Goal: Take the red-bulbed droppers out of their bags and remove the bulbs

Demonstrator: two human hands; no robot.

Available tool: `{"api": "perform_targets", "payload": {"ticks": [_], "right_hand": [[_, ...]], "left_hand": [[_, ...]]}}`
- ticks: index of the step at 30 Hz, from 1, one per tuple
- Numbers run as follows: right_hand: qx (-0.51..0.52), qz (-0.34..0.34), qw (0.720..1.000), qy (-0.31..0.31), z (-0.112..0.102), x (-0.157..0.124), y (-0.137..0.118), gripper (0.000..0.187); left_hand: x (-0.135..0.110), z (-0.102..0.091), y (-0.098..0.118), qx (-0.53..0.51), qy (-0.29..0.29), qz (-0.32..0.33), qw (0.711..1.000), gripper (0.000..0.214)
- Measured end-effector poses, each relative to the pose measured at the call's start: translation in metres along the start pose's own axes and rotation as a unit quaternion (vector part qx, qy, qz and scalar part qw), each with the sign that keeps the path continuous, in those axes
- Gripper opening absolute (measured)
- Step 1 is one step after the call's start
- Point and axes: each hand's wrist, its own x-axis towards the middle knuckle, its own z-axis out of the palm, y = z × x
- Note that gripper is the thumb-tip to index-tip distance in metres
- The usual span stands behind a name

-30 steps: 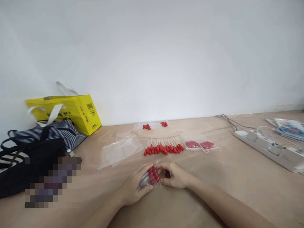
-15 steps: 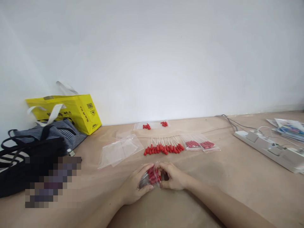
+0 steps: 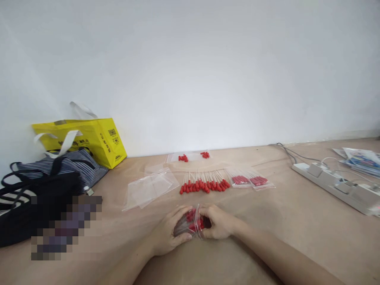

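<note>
Both my hands grip one small clear zip bag (image 3: 191, 222) filled with red-tipped sticks, low on the tan table. My left hand (image 3: 168, 233) wraps its left end with curled fingers. My right hand (image 3: 218, 222) pinches the right end, thumb and fingers closed on the plastic. Just beyond them lies a loose row of red-tipped sticks (image 3: 204, 184). To the right of that row lie filled bags (image 3: 249, 180).
Empty clear zip bags (image 3: 150, 187) lie left of the sticks. A flat bag with red caps (image 3: 191, 157) sits near the wall. A yellow bag (image 3: 89, 138) and striped bags (image 3: 53, 174) stand at left. A white power strip (image 3: 338, 186) and papers (image 3: 360, 159) lie at right.
My right hand has slid a little left along the bag and closed tighter on it. The bag now lies flatter between my hands. Nothing else on the table has moved.
</note>
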Motion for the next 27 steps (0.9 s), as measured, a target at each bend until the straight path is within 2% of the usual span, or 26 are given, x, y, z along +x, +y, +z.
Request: {"api": "perform_targets", "payload": {"ticks": [6,8,13,16,20,22,24,27], "right_hand": [[0.090,0.035,0.995,-0.003,-0.002,-0.002,0.011,0.017],[0.154,0.051,0.987,0.005,-0.006,-0.005,0.018,0.018],[0.365,0.101,0.925,0.021,-0.015,-0.011,0.032,0.032],[0.401,0.103,0.910,0.038,-0.007,-0.009,0.031,0.035],[0.382,0.140,0.912,0.057,-0.006,-0.007,0.029,0.028],[0.351,0.162,0.919,0.072,-0.022,-0.013,0.032,0.027],[0.318,0.172,0.927,0.101,-0.048,-0.023,0.037,0.025],[0.271,0.179,0.928,0.184,-0.087,-0.039,0.046,0.024]], "left_hand": [[-0.001,0.000,-0.001,0.019,-0.017,-0.017,1.000,0.056],[-0.002,-0.001,0.000,0.029,-0.021,-0.023,0.999,0.056],[-0.001,-0.002,0.002,0.034,-0.018,-0.020,0.999,0.054],[-0.001,-0.002,0.002,0.031,-0.023,-0.021,0.999,0.055],[-0.001,-0.002,0.003,0.032,-0.027,-0.028,0.999,0.054],[-0.002,-0.003,0.003,0.031,-0.028,-0.031,0.999,0.053],[-0.002,-0.004,0.003,0.028,-0.027,-0.035,0.999,0.052],[-0.003,-0.006,0.004,0.021,-0.023,-0.036,0.999,0.050]]}}
